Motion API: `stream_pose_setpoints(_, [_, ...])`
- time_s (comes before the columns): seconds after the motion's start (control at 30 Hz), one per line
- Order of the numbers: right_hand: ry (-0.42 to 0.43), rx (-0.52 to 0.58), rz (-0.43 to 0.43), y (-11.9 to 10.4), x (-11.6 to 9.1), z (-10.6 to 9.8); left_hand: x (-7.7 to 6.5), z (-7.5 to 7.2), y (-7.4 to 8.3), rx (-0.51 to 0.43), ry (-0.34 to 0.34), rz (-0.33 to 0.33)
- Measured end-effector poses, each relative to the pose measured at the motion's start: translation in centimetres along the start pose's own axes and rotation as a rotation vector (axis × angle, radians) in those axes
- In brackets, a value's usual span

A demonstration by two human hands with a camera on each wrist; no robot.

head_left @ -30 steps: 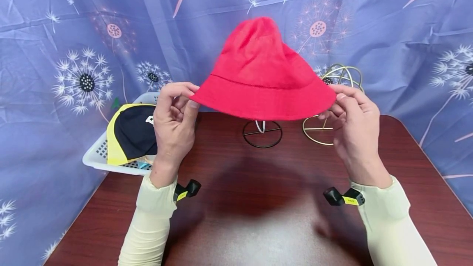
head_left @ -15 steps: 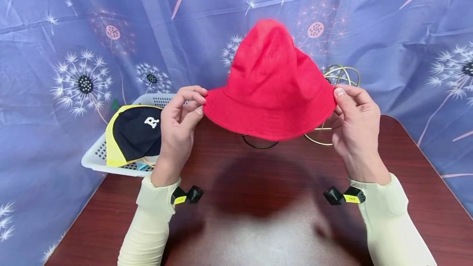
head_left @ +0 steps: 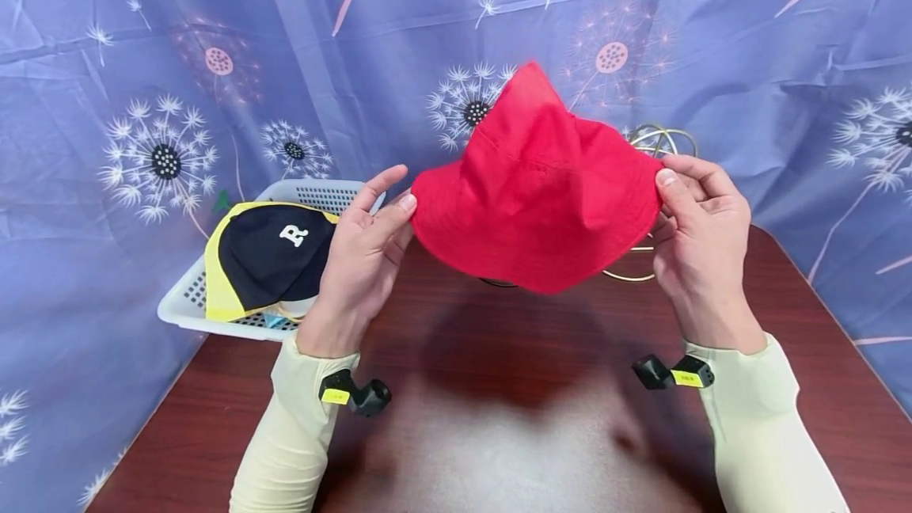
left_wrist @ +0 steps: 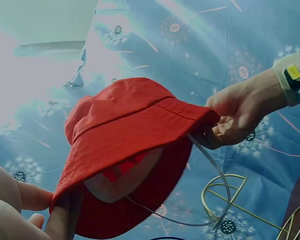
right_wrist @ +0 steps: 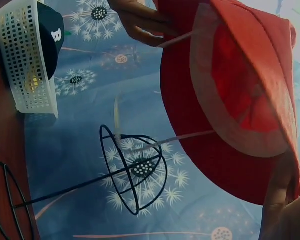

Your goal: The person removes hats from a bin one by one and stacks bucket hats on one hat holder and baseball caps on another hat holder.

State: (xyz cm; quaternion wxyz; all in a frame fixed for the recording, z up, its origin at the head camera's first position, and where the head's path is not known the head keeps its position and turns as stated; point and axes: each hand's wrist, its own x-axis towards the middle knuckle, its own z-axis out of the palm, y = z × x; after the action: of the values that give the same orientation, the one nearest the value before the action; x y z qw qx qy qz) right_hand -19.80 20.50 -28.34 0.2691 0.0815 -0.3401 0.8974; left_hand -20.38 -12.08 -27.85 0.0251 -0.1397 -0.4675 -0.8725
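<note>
A red bucket hat (head_left: 541,188) hangs above the table between the two hands, crown up, its crown creased and peaked. My left hand (head_left: 359,260) pinches the brim's left edge, thumb on top and index finger lifted off. On the opposite side, my right hand (head_left: 705,244) grips the brim with the thumb on its upper face; the other fingers are partly hidden behind. The left wrist view shows the hat's underside with a pale inner band and a thin chin cord (left_wrist: 224,175) looping below it.
A light plastic basket (head_left: 178,311) at the left holds a black cap (head_left: 264,252) with a white R and something yellow. Behind the hat stand a black wire hat stand (right_wrist: 65,188) and a gold wire stand (head_left: 666,133). A patterned blue curtain backs the dark table (head_left: 235,410).
The hat has come down and tilted so more of its crown faces me. My left hand has moved right and lifted its index finger. The right hand has shifted slightly right.
</note>
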Motion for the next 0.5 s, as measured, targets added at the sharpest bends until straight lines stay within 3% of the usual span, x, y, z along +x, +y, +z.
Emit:
stream_pose_setpoints(0.23, [0.002, -0.040, 0.043, -0.7, 0.5, -0.9, 0.0, 0.5, -1.4, 0.034, -0.098, -0.017])
stream_pose_setpoints(0.5, [-0.022, -0.075, 0.037, -0.9, 1.0, -1.5, 0.3, 1.0, -2.5, 0.083, -0.078, 0.041])
